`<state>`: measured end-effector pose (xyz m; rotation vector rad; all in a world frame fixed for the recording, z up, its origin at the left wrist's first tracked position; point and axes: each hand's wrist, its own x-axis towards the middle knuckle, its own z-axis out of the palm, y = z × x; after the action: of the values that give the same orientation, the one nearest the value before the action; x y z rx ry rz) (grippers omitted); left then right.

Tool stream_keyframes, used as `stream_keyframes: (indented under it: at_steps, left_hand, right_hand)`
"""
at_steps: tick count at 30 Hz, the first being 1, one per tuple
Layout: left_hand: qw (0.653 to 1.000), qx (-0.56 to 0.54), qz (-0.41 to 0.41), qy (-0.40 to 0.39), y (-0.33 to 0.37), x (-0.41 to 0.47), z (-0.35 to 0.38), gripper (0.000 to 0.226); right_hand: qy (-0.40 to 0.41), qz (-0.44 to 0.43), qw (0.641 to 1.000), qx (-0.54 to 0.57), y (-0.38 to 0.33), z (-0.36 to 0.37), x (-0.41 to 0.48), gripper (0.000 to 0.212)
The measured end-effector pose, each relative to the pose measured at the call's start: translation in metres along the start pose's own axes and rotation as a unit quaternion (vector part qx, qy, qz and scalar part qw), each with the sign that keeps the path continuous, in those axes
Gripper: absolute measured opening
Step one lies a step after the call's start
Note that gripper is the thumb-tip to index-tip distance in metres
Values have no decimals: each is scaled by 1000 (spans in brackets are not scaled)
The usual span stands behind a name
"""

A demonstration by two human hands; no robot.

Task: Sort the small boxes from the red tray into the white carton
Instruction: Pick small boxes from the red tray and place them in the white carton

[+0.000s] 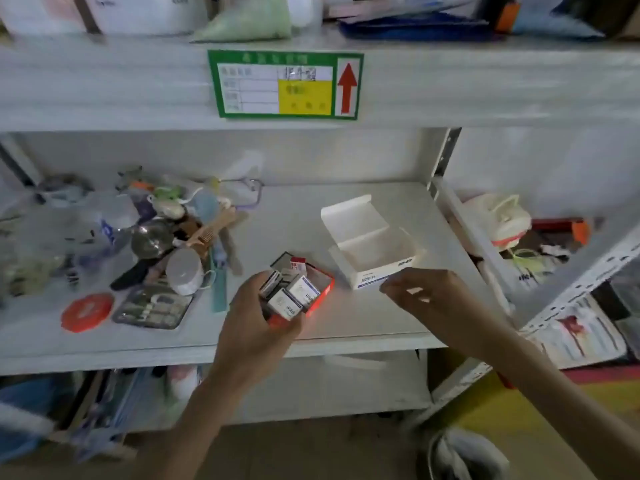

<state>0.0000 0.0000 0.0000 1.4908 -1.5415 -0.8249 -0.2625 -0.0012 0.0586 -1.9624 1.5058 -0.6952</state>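
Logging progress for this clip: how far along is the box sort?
Done: nothing visible yet; the white carton sits open on the shelf and looks empty. In hand: the left hand grips the red tray, with several small boxes in it; the right hand hovers by the carton's front, apparently empty. Left: every box must move over.
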Motion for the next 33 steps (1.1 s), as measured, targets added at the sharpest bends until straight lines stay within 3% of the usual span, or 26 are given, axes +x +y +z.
stream_keyframes:
  at_steps: [2, 4, 10, 13, 20, 33]
  left_hand:
    - [995, 98, 13, 18, 1, 17, 4, 56]
    - [984, 174, 9, 31, -3, 30, 9, 74]
    - [955, 288, -51, -41, -34, 49, 25, 128]
    - [947, 302, -82, -66, -38, 47, 32, 140]
    - [956, 274, -95, -43, -46, 53, 26, 135]
    - [965, 253, -55, -35, -42, 46, 21, 121]
  right_hand:
    - [18, 16, 1000, 18, 9, 2, 17, 14]
    - [44, 16, 999, 26, 19, 6, 35, 11]
    - [65, 27, 998, -5, 47, 19, 71, 18]
    - [59, 23, 997, -51, 51, 24, 76, 25]
    - [28, 20, 996, -83, 54, 27, 82, 40]
    - [30, 14, 997, -72, 54, 29, 77, 37]
